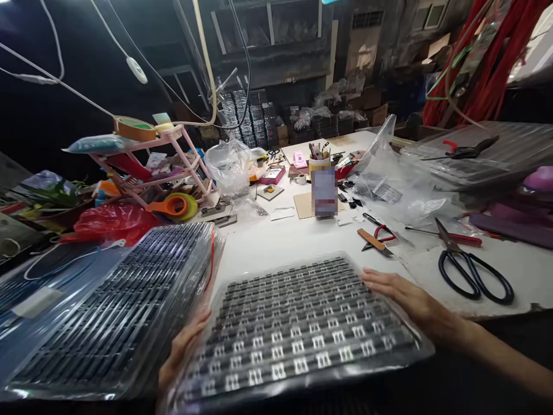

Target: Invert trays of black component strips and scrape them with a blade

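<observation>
A clear plastic tray (298, 331) filled with rows of small dark parts with pale metal pieces lies before me at the table's front edge. My left hand (184, 343) grips its left side, the fingertips showing along the rim and the rest hidden by the tray. On the far right side, my right hand (400, 294) holds the tray's edge, fingers together and thumb out of sight. Left of it lies a stack of similar plastic trays (125, 300) with long dark strips in rows and a red band at its right edge.
Scissors (470, 268), red-handled pliers (380, 230) and an orange-handled knife (374, 242) lie to the right. Plastic bags (401, 184) heap behind them. A pink rack (147, 161) with tape rolls stands back left. A phone (324, 193) is propped upright at the middle; cables hang above.
</observation>
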Demonstrator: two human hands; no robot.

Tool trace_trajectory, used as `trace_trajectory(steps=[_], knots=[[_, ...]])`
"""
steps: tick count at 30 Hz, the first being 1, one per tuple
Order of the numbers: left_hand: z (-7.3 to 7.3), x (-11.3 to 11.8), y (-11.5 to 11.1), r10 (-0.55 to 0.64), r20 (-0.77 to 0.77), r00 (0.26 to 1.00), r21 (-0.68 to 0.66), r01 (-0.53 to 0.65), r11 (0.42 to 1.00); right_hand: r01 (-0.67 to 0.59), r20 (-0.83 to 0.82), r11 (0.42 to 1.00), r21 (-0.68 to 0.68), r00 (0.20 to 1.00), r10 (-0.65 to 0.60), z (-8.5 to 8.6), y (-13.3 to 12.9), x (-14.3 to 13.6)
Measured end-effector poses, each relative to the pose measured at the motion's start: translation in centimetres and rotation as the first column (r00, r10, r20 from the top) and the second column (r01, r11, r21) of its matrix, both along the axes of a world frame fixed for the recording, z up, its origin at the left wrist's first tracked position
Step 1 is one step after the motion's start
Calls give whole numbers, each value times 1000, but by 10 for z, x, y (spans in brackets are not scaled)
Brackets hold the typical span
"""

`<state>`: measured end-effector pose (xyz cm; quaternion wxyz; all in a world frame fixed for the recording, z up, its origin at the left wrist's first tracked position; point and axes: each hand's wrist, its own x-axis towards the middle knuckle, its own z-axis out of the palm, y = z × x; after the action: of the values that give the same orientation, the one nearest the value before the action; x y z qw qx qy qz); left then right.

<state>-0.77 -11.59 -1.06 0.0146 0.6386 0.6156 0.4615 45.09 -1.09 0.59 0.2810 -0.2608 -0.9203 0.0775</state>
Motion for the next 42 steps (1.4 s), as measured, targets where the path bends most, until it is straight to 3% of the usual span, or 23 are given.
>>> trace_trajectory(steps=[1,2,4,6,8,11,13,17,21,25,27,29,32,36,42], knots=[[13,5,13,-1,94,996,25,-2,1000,26,-50,1000,-11,998,-26,10,11,-5],[26,9,27,109,142,984,49,-117,992,72,-117,997,-21,990,-74,20,24,-12],[49,16,57,247,124,961,36,-253,967,283,-211,957,-68,933,-291,42,49,-28],[65,19,82,320,92,943,5,-322,947,421,-233,887,-190,858,-457,58,69,-43],[73,18,96,339,34,940,-70,-336,939,447,-218,838,-313,825,-522,64,79,-53],[69,16,98,310,-105,945,-271,-327,905,455,0,733,-505,849,-528,51,77,-58],[59,18,94,284,-214,935,-401,-349,847,489,168,681,-546,860,-483,36,73,-58],[41,27,90,227,-415,881,-543,-440,715,549,348,658,-515,836,-425,15,76,-59],[40,33,97,129,-548,826,-583,-489,649,670,525,620,-408,728,-441,15,85,-66],[43,39,78,81,-611,787,-546,-494,677,736,576,622,-267,640,-509,10,62,-63],[37,42,55,79,-620,781,-520,-484,703,696,429,668,-263,705,-565,0,37,-55],[26,43,32,112,-601,791,-481,-470,740,610,179,743,-274,792,-584,-12,10,-47],[8,40,14,233,-461,856,-363,-422,831,564,10,795,-223,817,-577,-24,-16,-46],[-1,32,29,243,-197,950,-345,-299,890,569,-12,799,-196,813,-582,-28,-11,-63],[8,25,43,170,-42,985,-374,-173,911,510,-133,791,-338,806,-577,-26,0,-77]])
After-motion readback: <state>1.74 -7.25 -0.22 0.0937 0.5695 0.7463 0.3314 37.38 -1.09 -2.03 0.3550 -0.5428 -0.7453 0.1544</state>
